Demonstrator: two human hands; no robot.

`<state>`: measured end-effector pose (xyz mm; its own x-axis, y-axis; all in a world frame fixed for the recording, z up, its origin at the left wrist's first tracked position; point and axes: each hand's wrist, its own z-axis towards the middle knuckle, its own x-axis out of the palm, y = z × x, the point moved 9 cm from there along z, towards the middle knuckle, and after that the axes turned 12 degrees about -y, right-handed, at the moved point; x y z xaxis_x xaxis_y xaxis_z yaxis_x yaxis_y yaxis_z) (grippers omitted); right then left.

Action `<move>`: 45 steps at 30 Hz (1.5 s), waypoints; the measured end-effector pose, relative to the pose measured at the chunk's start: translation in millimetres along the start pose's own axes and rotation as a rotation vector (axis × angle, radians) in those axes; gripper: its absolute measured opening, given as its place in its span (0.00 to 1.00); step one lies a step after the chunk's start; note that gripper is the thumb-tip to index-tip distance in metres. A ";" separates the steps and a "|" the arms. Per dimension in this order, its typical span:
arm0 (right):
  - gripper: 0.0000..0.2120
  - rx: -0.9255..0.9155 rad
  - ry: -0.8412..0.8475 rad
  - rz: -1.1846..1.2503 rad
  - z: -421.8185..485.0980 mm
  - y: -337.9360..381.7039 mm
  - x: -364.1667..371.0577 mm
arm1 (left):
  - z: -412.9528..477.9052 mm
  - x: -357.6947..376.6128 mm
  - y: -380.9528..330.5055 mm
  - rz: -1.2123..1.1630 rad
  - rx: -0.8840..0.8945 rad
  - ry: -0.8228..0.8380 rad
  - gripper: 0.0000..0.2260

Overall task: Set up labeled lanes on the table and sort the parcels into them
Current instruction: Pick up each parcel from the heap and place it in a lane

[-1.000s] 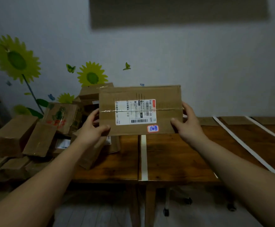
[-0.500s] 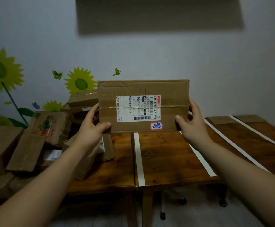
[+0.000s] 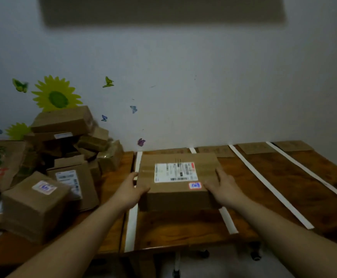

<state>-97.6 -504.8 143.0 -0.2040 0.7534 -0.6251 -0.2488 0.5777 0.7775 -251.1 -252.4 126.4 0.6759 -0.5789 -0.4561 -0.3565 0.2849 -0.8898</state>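
A cardboard parcel [image 3: 176, 181] lay flat on the wooden table [image 3: 283, 189], label side up, in the lane between the first white tape strip [image 3: 132, 221] at its 9 o'clock and the second tape strip [image 3: 228, 220] at its 4 o'clock, whose middle stretch the box covered. The left hand [image 3: 130, 192] pressed against the parcel's near left corner, fingers curled round the side wall. The right hand [image 3: 224, 186] lay with fingers spread on the top face and the near right edge; both hands were in contact with the box, gripping it between them. A white shipping label [image 3: 175, 172] sat on the top, with a small red-bordered sticker [image 3: 194, 185] at its 5 o'clock; the handwriting there was too blurred to read. At 9 o'clock from the parcel a heap of other boxes [image 3: 63, 157] stood against the wall. At 3 o'clock two further tape strips [image 3: 267, 185] ran across the table, with brown card labels [image 3: 256, 148] at the far edge, at 12 to 1 o'clock
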 end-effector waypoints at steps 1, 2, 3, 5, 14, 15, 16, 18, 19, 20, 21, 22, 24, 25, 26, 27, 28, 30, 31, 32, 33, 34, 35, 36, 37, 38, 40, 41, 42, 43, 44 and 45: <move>0.32 0.013 0.030 -0.040 8.4 -17.1 5.7 | 2.8 19.0 3.8 0.022 -0.003 0.008 0.29; 0.35 0.020 0.060 -0.072 16.1 -31.7 12.5 | 5.1 34.8 9.1 0.044 -0.009 0.013 0.29; 0.35 0.023 0.092 -0.092 23.8 -44.2 20.3 | 7.4 47.3 15.4 0.077 -0.013 0.011 0.30; 0.35 0.008 0.154 -0.116 38.7 -62.1 39.4 | 14.0 64.8 30.1 0.192 -0.019 0.012 0.29; 0.33 -0.029 0.381 -0.369 106.1 -122.5 145.8 | 69.3 111.2 99.0 0.498 -0.083 0.187 0.28; 0.33 -0.024 0.383 -0.386 114.3 -125.4 151.4 | 80.8 114.1 100.6 0.538 -0.073 0.194 0.28; 0.34 -0.011 0.372 -0.379 127.9 -127.6 159.2 | 98.5 117.2 103.3 0.564 -0.061 0.193 0.29; 0.34 0.006 0.337 -0.359 160.6 -125.2 172.5 | 136.7 123.3 104.6 0.585 -0.030 0.184 0.29; 0.33 0.017 0.321 -0.358 179.6 -122.2 178.1 | 157.0 126.4 104.4 0.587 -0.016 0.183 0.29; 0.33 0.030 0.311 -0.364 197.5 -120.0 184.2 | 176.4 129.5 104.1 0.587 -0.005 0.187 0.29; 0.33 0.043 0.304 -0.375 213.4 -116.9 190.1 | 194.6 131.9 104.3 0.587 0.003 0.193 0.29; 0.33 0.051 0.297 -0.386 227.3 -114.8 196.4 | 211.6 133.5 105.2 0.590 0.009 0.197 0.29; 0.33 0.075 0.292 -0.402 243.8 -113.6 207.4 | 237.9 134.9 107.6 0.597 0.018 0.206 0.29; 0.33 0.090 0.293 -0.408 247.7 -114.6 210.7 | 246.4 135.5 109.2 0.601 0.023 0.212 0.29; 0.33 0.104 0.298 -0.411 249.3 -115.8 212.4 | 250.8 136.3 111.4 0.604 0.022 0.223 0.29; 0.34 0.115 0.306 -0.415 249.4 -115.9 212.3 | 251.4 137.4 113.5 0.612 0.015 0.238 0.30; 0.34 0.124 0.311 -0.419 250.0 -114.6 210.8 | 249.8 138.1 115.1 0.634 0.009 0.254 0.30; 0.37 0.099 0.300 -0.469 254.2 -102.4 202.3 | 245.5 136.4 112.8 0.713 -0.002 0.269 0.32; 0.39 0.062 0.286 -0.506 258.2 -90.7 196.9 | 245.1 131.8 106.7 0.735 -0.006 0.255 0.33; 0.40 0.012 0.271 -0.526 262.2 -75.8 192.3 | 245.2 124.1 98.0 0.740 -0.003 0.225 0.34; 0.40 -0.052 0.253 -0.527 265.1 -57.8 188.8 | 245.0 113.3 88.0 0.735 0.008 0.187 0.34; 0.39 -0.129 0.238 -0.524 266.1 -38.0 187.6 | 242.4 100.5 78.0 0.734 0.025 0.151 0.34; 0.38 -0.211 0.236 -0.526 263.3 -16.5 190.1 | 237.1 85.2 68.8 0.746 0.045 0.120 0.35; 0.38 -0.289 0.248 -0.520 257.3 6.2 196.9 | 229.6 67.1 61.2 0.765 0.064 0.087 0.35; 0.39 -0.352 0.270 -0.490 248.5 29.2 207.2 | 221.0 46.5 55.5 0.782 0.074 0.050 0.35; 0.40 -0.403 0.304 -0.442 237.2 52.4 220.5 | 212.2 23.7 51.6 0.792 0.073 0.009 0.35; 0.41 -0.487 0.410 -0.349 204.7 97.5 253.2 | 192.7 -26.5 48.2 0.818 0.056 -0.082 0.34; 0.42 -0.517 0.474 -0.322 185.0 117.7 270.0 | 181.8 -53.7 49.2 0.832 0.036 -0.130 0.34; 0.43 -0.547 0.531 -0.305 165.0 137.1 284.9 | 170.7 -81.1 52.7 0.840 0.006 -0.176 0.34; 0.43 -0.579 0.576 -0.293 144.9 155.6 298.3 | 158.2 -109.2 58.7 0.843 -0.033 -0.223 0.34; 0.43 -0.608 0.612 -0.278 125.3 173.0 310.8 | 144.9 -138.5 67.4 0.844 -0.082 -0.276 0.34; 0.43 -0.624 0.643 -0.257 105.7 188.8 321.5 | 131.0 -167.5 78.6 0.844 -0.141 -0.331 0.34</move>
<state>-110.0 -120.3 96.1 -0.5109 0.1997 -0.8361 -0.7849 0.2884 0.5484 -307.8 -33.1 131.1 0.2980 0.0337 -0.9540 -0.8766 0.4053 -0.2596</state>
